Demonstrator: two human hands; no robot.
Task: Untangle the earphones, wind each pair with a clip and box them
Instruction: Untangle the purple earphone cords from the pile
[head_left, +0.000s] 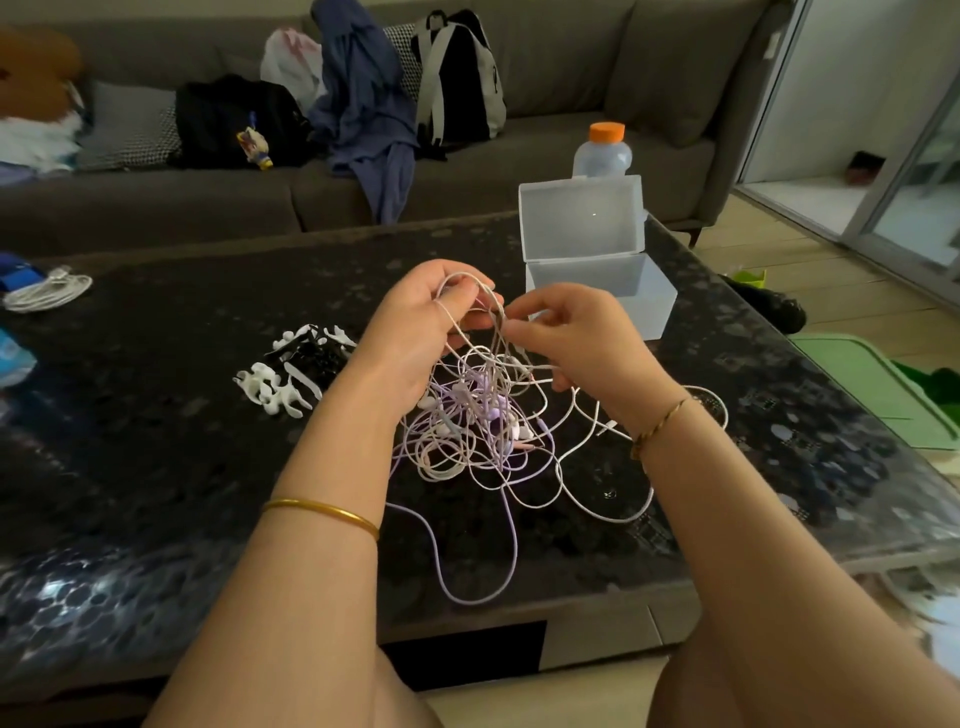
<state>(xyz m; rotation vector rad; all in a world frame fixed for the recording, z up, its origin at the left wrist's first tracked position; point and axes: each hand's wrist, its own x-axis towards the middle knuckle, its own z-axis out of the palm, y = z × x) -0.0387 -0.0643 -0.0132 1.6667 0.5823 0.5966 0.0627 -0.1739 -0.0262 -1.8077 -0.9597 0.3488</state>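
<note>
While the tangle (478, 431) of white and lilac earphones lies mid-table (156, 467), the left hand (421, 332) pinches a raised loop of cord and the right hand (566, 332) nips a strand just beside it. Nothing looks separated yet. Best to follow one cord by colour, feed its plug back through the loops, and shake slack loose rather than pull tight. Clips (291, 369) wait to the left; the open box (597, 270) stands behind the hands.
</note>
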